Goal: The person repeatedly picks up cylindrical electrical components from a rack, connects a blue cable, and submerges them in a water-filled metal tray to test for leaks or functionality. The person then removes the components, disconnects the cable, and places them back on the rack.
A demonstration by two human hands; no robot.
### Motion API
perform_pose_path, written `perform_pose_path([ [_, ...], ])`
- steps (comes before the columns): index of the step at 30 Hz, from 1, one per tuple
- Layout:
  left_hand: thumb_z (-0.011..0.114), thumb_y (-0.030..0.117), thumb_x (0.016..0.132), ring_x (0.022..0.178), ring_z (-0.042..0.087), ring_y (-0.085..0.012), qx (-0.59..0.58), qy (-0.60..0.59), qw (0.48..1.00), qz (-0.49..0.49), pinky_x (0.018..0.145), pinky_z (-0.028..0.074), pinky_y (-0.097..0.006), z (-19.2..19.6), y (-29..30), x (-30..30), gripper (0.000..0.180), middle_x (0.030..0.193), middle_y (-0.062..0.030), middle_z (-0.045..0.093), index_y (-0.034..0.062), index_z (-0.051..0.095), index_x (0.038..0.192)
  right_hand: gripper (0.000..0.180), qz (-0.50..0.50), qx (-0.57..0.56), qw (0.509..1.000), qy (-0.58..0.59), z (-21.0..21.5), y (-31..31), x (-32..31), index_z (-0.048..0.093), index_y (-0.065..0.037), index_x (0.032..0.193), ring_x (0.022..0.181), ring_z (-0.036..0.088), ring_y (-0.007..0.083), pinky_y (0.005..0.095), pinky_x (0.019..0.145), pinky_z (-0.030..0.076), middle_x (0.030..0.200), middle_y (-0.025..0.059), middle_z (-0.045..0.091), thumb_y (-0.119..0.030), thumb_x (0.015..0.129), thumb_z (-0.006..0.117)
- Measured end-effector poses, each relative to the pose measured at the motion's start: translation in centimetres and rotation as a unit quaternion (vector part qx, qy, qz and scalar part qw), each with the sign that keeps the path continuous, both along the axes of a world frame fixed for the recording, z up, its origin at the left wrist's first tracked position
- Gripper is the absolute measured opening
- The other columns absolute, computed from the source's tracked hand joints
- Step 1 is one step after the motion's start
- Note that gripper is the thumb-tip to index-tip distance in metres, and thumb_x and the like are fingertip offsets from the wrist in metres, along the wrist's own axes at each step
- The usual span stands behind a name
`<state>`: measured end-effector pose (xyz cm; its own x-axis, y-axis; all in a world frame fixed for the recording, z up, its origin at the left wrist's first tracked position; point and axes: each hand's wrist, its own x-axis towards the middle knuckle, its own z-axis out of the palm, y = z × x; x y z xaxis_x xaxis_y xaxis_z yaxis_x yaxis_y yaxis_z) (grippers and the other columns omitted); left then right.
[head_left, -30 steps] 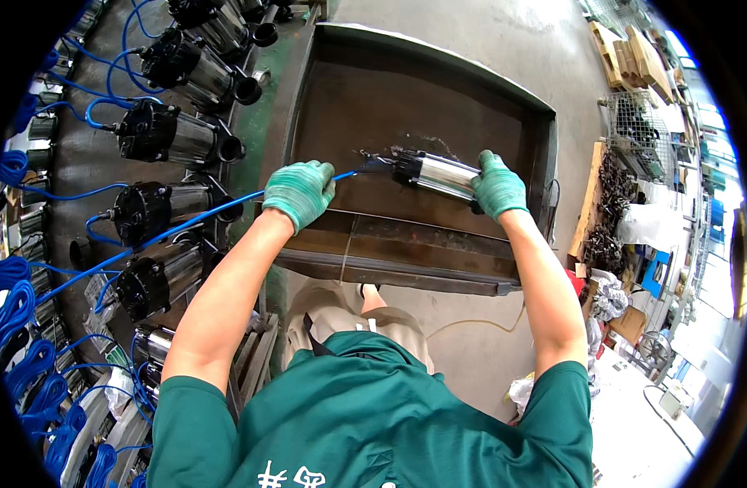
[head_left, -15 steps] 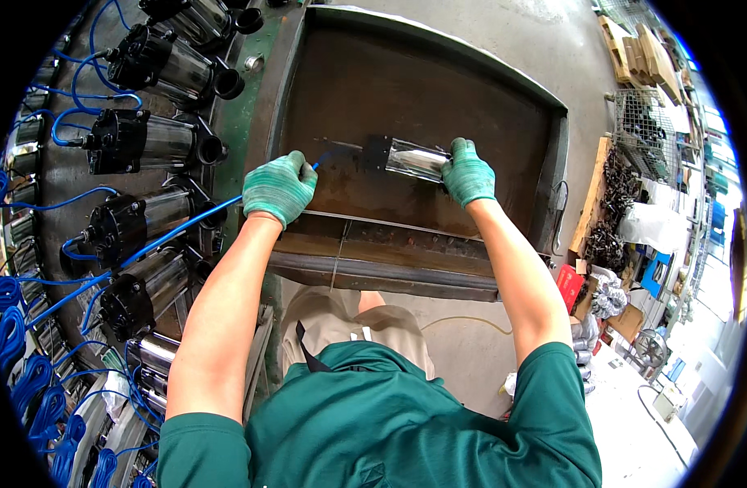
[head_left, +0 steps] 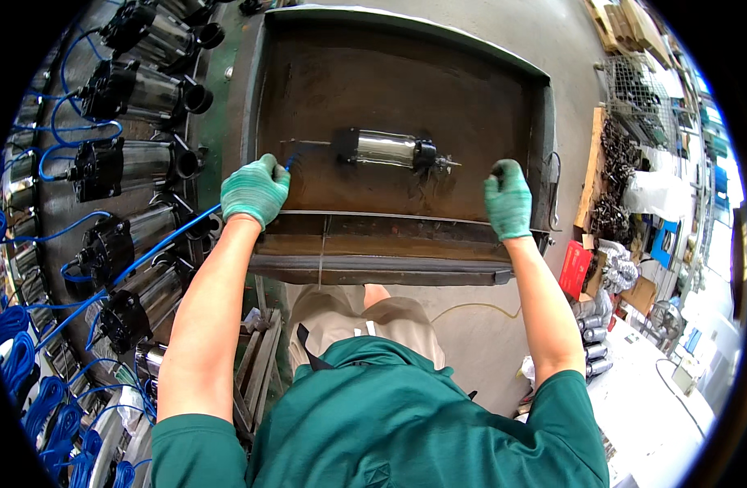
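A submersible pump motor [head_left: 386, 149] lies on its side in a wide dark metal tank [head_left: 398, 283], its shiny steel body between black ends. From its right end sticks a short metal shaft [head_left: 447, 163]. My left hand [head_left: 255, 191], in a green knit glove, is closed around a blue cable [head_left: 163, 246] at the tank's left edge. The cable's end shows just past the fingers, near the motor's left side. My right hand [head_left: 508, 199], gloved alike, hovers over the tank's right part, apart from the motor. Its fingers are curled in, with nothing visible in them.
Several similar pumps [head_left: 129, 167] with blue cables stand in rows at the left. Coiled blue cables [head_left: 19, 358] hang at the lower left. To the right are a wire basket [head_left: 634, 85], a red box [head_left: 575, 268] and a white table [head_left: 650, 382]. A hose [head_left: 479, 305] lies on the floor.
My right hand has let go of the motor's right end and moved right, uncovering its black end and shaft. My left hand still holds the cable. The whole view has shifted slightly.
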<state>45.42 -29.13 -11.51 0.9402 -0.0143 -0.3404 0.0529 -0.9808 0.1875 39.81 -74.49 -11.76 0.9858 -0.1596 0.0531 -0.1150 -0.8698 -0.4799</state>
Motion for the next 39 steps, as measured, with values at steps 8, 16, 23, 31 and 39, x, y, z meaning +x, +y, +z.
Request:
perform_pose_path([
  [8, 0.057, 0.040, 0.103, 0.093, 0.072, -0.0432, 0.008, -0.017, 1.000, -0.006, 0.084, 0.057, -0.054, 0.0, -0.4, -0.2, 0.031, 0.093, -0.0190, 0.076, 0.0133, 0.071, 0.101, 0.025, -0.123, -0.043, 0.991, 0.035, -3.0, -6.9, -2.8, 0.066, -0.010, 0.105, 0.089, 0.069, 0.0460, 0.0527, 0.077, 0.054, 0.095, 0.0213, 0.072, -0.034, 0.104, 0.064],
  [16, 0.048, 0.046, 0.109, 0.094, 0.071, -0.0456, 0.028, -0.040, 0.999, -0.021, 0.083, 0.055, -0.057, -1.0, 0.1, -0.6, 0.041, 0.095, -0.0203, 0.075, 0.0127, 0.072, 0.105, 0.037, -0.147, -0.096, 0.976, 0.131, -2.3, -6.4, -2.1, 0.065, -0.011, 0.104, 0.097, 0.068, 0.0500, 0.0608, 0.081, 0.053, 0.100, 0.0238, 0.073, -0.046, 0.107, 0.053],
  [23, 0.046, 0.044, 0.110, 0.095, 0.071, -0.0454, 0.050, -0.027, 0.998, -0.015, 0.084, 0.056, -0.056, -1.1, -0.4, -0.6, 0.041, 0.096, -0.0213, 0.075, 0.0130, 0.073, 0.107, 0.035, -0.135, -0.099, 0.973, 0.158, -2.0, -6.4, -2.0, 0.064, -0.010, 0.103, 0.098, 0.068, 0.0502, 0.0604, 0.083, 0.053, 0.101, 0.0239, 0.074, -0.044, 0.107, 0.054],
  [31, 0.047, 0.044, 0.109, 0.094, 0.071, -0.0454, 0.053, -0.026, 0.998, -0.009, 0.084, 0.056, -0.056, -1.1, -0.4, -0.3, 0.041, 0.095, -0.0215, 0.075, 0.0124, 0.073, 0.104, 0.035, -0.121, -0.095, 0.973, 0.173, -2.1, -6.5, -1.7, 0.065, -0.010, 0.103, 0.096, 0.068, 0.0501, 0.0600, 0.081, 0.053, 0.098, 0.0235, 0.074, -0.044, 0.107, 0.055],
  [39, 0.048, 0.044, 0.109, 0.095, 0.070, -0.0465, 0.051, -0.017, 0.999, 0.004, 0.084, 0.055, -0.057, -0.7, -0.6, -0.3, 0.040, 0.095, -0.0217, 0.075, 0.0129, 0.072, 0.105, 0.036, -0.117, -0.092, 0.973, 0.177, -2.0, -6.4, -1.7, 0.065, -0.010, 0.104, 0.095, 0.068, 0.0505, 0.0611, 0.082, 0.053, 0.097, 0.0248, 0.073, -0.044, 0.106, 0.054],
])
